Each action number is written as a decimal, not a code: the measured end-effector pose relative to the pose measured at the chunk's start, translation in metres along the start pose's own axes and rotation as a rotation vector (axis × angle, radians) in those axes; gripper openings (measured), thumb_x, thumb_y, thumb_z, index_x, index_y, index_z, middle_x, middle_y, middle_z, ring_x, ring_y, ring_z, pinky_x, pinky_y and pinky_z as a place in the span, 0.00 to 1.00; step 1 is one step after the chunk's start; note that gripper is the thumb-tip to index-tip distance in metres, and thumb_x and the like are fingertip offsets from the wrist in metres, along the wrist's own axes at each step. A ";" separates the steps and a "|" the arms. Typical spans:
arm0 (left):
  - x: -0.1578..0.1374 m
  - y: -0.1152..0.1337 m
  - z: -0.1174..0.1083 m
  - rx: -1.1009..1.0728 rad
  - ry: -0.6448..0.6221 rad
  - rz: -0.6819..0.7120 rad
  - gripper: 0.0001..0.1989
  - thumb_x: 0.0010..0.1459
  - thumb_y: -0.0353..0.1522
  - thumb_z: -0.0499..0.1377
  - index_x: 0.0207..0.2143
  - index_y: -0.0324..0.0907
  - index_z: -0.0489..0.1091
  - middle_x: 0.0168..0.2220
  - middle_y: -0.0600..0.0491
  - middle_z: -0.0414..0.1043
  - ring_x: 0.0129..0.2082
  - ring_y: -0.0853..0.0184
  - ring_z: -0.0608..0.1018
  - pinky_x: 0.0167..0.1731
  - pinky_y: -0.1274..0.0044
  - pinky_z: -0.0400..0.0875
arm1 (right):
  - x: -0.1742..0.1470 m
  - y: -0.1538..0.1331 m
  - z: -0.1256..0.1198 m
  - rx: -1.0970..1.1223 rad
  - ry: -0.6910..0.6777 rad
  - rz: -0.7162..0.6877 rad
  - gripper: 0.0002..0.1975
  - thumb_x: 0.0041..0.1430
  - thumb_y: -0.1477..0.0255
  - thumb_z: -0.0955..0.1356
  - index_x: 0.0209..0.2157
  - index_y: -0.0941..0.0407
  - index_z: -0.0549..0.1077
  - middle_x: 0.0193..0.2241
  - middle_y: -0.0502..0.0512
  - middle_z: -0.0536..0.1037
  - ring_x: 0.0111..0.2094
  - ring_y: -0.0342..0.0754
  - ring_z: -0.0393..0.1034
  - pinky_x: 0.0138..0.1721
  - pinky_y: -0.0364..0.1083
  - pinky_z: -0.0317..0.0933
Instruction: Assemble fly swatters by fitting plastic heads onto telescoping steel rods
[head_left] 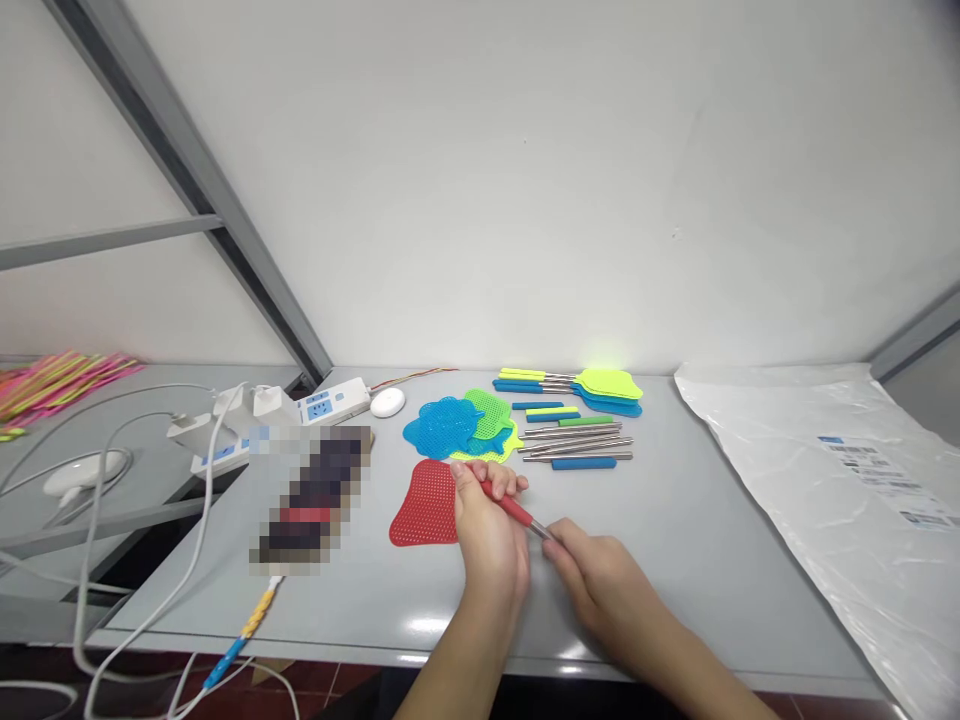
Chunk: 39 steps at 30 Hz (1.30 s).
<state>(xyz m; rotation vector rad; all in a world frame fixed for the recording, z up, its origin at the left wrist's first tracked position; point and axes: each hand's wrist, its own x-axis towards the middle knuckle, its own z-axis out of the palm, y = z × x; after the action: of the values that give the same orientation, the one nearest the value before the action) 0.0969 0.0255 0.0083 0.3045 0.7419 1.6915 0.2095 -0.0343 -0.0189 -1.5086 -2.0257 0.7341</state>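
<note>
1. Nearest you, your right hand (600, 585) rests on the grey table (675, 560), its fingers pinched around the metal rod (541, 531) at its lower end.
2. Just beside it, your left hand (487, 525) is closed around the red neck (504, 502) where that rod meets the red swatter head (424, 505); the head lies flat on the table, left of your knuckles.
3. To the left sits a blurred dark object (315, 500), with a cable (240, 630) running off the table's front edge.
4. Beyond your hands lies a pile of loose swatter heads (461, 425), blue, green and yellow, overlapping one another.
5. Right of that pile lie bare metal rods with coloured grips (574, 440), roughly side by side.
6. Farther back, assembled swatters (592, 388) in yellow and blue lie stacked near the wall.
7. At far left, a white power strip (300, 410) and a round white puck (388, 402).
8. On the right, a clear plastic bag (825, 480) with a label covers the table's end.
</note>
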 end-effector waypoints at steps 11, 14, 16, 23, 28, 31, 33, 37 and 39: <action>-0.006 -0.011 0.001 0.063 0.044 0.031 0.18 0.64 0.46 0.48 0.27 0.44 0.55 0.23 0.59 0.56 0.24 0.72 0.62 0.32 0.77 0.65 | -0.001 0.003 0.001 0.113 0.042 0.020 0.14 0.68 0.64 0.54 0.28 0.51 0.58 0.19 0.47 0.62 0.20 0.45 0.56 0.25 0.44 0.44; -0.008 -0.015 -0.002 0.047 0.049 0.024 0.17 0.64 0.46 0.49 0.27 0.44 0.55 0.24 0.59 0.55 0.24 0.72 0.63 0.32 0.78 0.65 | -0.002 0.005 -0.003 0.121 0.011 0.059 0.15 0.68 0.63 0.54 0.29 0.51 0.60 0.20 0.47 0.66 0.21 0.46 0.58 0.25 0.44 0.45; -0.010 -0.016 -0.005 0.045 0.058 0.014 0.17 0.64 0.45 0.49 0.27 0.44 0.54 0.24 0.59 0.55 0.24 0.72 0.62 0.30 0.78 0.65 | -0.001 0.005 -0.004 0.116 -0.013 0.083 0.15 0.68 0.62 0.54 0.29 0.51 0.61 0.20 0.48 0.68 0.22 0.47 0.61 0.26 0.45 0.46; -0.017 -0.015 -0.009 0.082 0.070 -0.010 0.18 0.64 0.47 0.49 0.28 0.44 0.54 0.25 0.59 0.55 0.23 0.74 0.60 0.26 0.81 0.60 | 0.000 0.004 -0.006 0.122 -0.054 0.097 0.17 0.67 0.60 0.54 0.28 0.52 0.62 0.22 0.49 0.71 0.24 0.47 0.65 0.28 0.45 0.51; -0.026 -0.010 -0.015 0.211 0.019 0.008 0.19 0.64 0.48 0.48 0.29 0.43 0.58 0.27 0.57 0.59 0.27 0.73 0.63 0.31 0.81 0.61 | -0.001 0.004 -0.016 0.202 -0.103 0.055 0.18 0.68 0.59 0.54 0.31 0.53 0.65 0.26 0.50 0.73 0.28 0.47 0.67 0.32 0.44 0.56; -0.029 -0.004 -0.025 0.357 -0.070 -0.007 0.20 0.65 0.48 0.46 0.32 0.43 0.62 0.34 0.54 0.67 0.36 0.70 0.69 0.38 0.78 0.63 | -0.001 0.007 -0.026 0.230 -0.124 0.038 0.19 0.67 0.58 0.55 0.32 0.53 0.67 0.29 0.50 0.73 0.31 0.47 0.68 0.34 0.44 0.57; -0.029 0.002 -0.032 0.484 -0.156 -0.027 0.19 0.64 0.48 0.47 0.35 0.43 0.65 0.40 0.50 0.70 0.41 0.67 0.70 0.39 0.77 0.63 | -0.001 0.011 -0.033 0.217 -0.127 0.041 0.19 0.67 0.57 0.55 0.32 0.53 0.68 0.29 0.50 0.73 0.32 0.47 0.68 0.35 0.44 0.58; -0.024 0.018 -0.044 0.635 -0.316 -0.006 0.17 0.64 0.45 0.50 0.46 0.43 0.65 0.42 0.49 0.71 0.36 0.68 0.71 0.35 0.76 0.64 | -0.002 0.017 -0.044 0.171 -0.143 0.039 0.19 0.67 0.57 0.55 0.34 0.53 0.68 0.30 0.50 0.73 0.33 0.47 0.68 0.36 0.44 0.58; -0.021 0.027 -0.050 0.691 -0.376 0.033 0.17 0.64 0.43 0.51 0.50 0.45 0.63 0.42 0.49 0.72 0.34 0.69 0.71 0.36 0.76 0.65 | -0.003 0.017 -0.048 0.157 -0.174 0.029 0.18 0.68 0.58 0.55 0.35 0.52 0.68 0.30 0.49 0.72 0.33 0.47 0.67 0.36 0.44 0.58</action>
<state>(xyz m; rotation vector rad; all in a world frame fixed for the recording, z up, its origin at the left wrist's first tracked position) 0.0531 -0.0125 -0.0088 1.0864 1.0151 1.3018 0.2547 -0.0276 0.0037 -1.4303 -2.0197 1.0428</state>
